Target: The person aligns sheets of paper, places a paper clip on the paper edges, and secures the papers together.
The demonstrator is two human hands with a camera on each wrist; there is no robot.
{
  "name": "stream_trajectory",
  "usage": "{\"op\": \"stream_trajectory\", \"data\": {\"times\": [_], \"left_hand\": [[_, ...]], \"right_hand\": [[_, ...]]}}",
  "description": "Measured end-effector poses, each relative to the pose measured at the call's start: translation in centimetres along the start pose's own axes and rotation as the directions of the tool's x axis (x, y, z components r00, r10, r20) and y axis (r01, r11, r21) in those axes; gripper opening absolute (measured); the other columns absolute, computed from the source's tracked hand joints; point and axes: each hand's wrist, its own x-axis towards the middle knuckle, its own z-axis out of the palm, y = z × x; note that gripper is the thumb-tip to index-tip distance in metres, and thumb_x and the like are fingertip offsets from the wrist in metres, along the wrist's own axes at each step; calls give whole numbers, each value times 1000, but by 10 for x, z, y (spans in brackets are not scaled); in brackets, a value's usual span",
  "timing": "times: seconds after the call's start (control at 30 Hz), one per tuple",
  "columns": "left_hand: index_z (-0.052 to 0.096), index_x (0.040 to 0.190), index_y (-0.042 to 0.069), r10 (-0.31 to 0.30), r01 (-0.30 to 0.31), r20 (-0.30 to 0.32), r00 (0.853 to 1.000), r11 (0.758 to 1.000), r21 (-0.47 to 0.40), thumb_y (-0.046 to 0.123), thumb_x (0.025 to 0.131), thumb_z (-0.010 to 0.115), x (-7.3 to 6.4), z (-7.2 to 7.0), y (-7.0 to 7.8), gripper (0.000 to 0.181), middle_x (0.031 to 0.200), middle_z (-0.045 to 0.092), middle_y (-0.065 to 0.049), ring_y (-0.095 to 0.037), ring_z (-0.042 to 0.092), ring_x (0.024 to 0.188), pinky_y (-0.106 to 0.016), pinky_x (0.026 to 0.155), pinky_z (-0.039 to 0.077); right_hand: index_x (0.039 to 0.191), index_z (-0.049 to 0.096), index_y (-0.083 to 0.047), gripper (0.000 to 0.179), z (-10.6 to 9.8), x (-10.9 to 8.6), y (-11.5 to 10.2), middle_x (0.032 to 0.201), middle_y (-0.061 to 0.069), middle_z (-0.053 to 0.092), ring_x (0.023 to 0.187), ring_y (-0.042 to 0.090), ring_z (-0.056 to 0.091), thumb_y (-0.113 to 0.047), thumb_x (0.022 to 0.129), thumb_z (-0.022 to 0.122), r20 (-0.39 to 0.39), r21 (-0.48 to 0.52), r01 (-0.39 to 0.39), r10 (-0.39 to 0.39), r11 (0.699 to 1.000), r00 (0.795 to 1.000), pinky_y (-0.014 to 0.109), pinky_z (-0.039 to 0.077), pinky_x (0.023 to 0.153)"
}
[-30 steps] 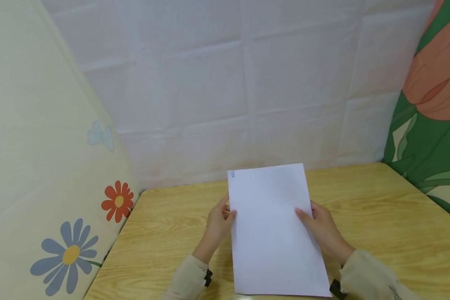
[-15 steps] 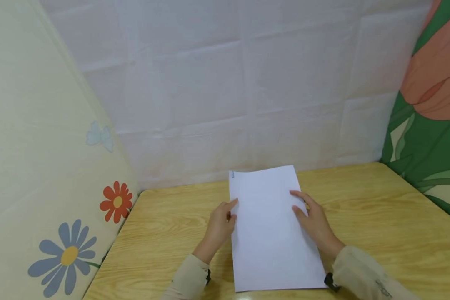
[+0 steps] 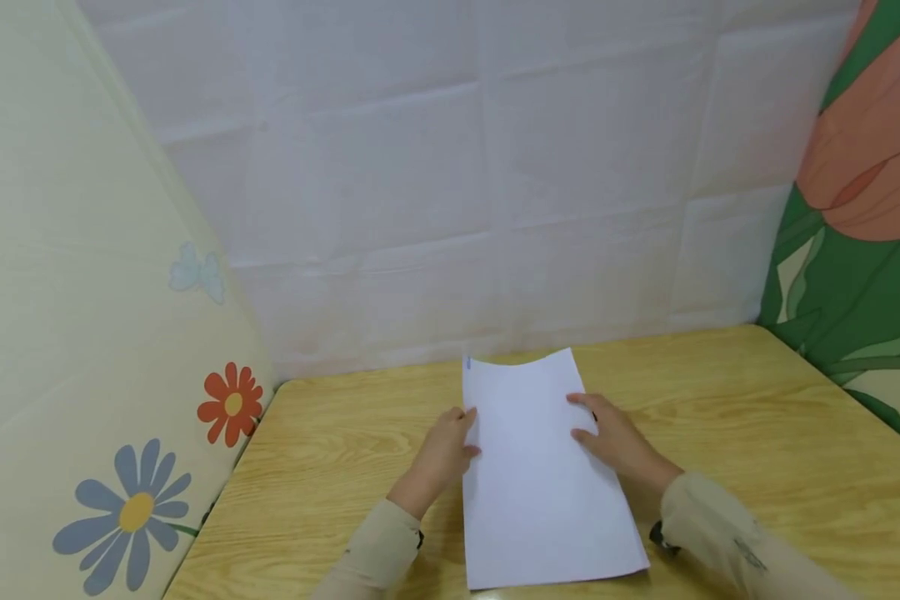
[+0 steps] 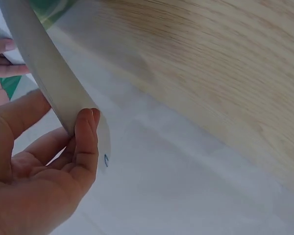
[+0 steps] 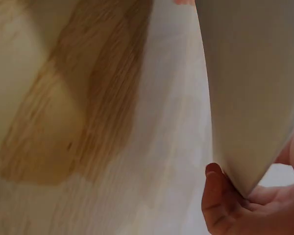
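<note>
White paper, seemingly a few sheets together, is held upright-tilted over the table, its top edge sagging in a curve. A small blue paper clip sits at its top left corner. My left hand grips the left edge between thumb and fingers; the left wrist view shows fingertips pressed on the far face of the paper. On the opposite edge, my right hand holds with thumb and forefinger on the near face. In the right wrist view, curled fingers wrap the edge of the paper.
A wood-grain table lies beneath. Behind it hangs a creased white cloth. A cream panel with flowers stands at the left, and a green panel with a large pink tulip at the right.
The paper has come lower, and its straight top edge now sags in the middle. My hands are closer together, and their forefingers have shifted onto the near face.
</note>
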Motion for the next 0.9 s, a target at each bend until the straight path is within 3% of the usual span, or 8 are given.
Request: {"op": "stream_trajectory", "data": {"times": [0.1, 0.27, 0.6, 0.77, 0.9], "left_hand": [[49, 133, -10, -27, 25, 76, 997, 999, 30, 15, 81, 78, 2, 2, -1, 65, 128, 53, -25, -37, 51, 119, -42, 99, 43], [48, 134, -10, -59, 47, 148, 987, 995, 86, 25, 74, 84, 4, 6, -2, 78, 135, 48, -27, -37, 46, 125, -41, 103, 39], [54, 128, -8, -110, 42, 242, 964, 962, 268, 40, 64, 88, 7, 13, -4, 87, 128, 54, -20, -31, 53, 117, -36, 99, 44], [56, 126, -7, -143, 68, 267, 953, 960, 272, 40, 65, 87, 6, 13, -5, 83, 125, 55, -19, -31, 54, 114, -37, 97, 45], [57, 125, -6, -173, 100, 297, 939, 964, 246, 38, 67, 86, 8, 14, -6, 78, 121, 55, -18, -30, 54, 110, -38, 95, 46]], "right_hand": [[126, 50, 14, 50, 2, 2, 4, 125, 32, 51, 119, 51, 45, 3, 82, 70, 52, -31, 21, -19, 999, 998, 59, 35, 100], [125, 49, 16, 59, 4, 5, 6, 123, 35, 51, 117, 51, 46, -2, 75, 77, 128, -56, 31, -23, 998, 991, 59, 35, 99], [123, 49, 17, 68, 11, 7, 7, 115, 31, 52, 109, 48, 51, -7, 68, 84, 219, -105, 8, 15, 994, 976, 56, 40, 96], [123, 50, 16, 69, 14, 8, 4, 113, 29, 50, 104, 43, 54, -8, 69, 85, 245, -164, -23, 64, 986, 967, 53, 43, 92], [127, 48, 17, 70, 13, 9, 0, 111, 33, 47, 99, 41, 54, -11, 73, 83, 295, -209, -55, 117, 976, 948, 53, 44, 91]]}}
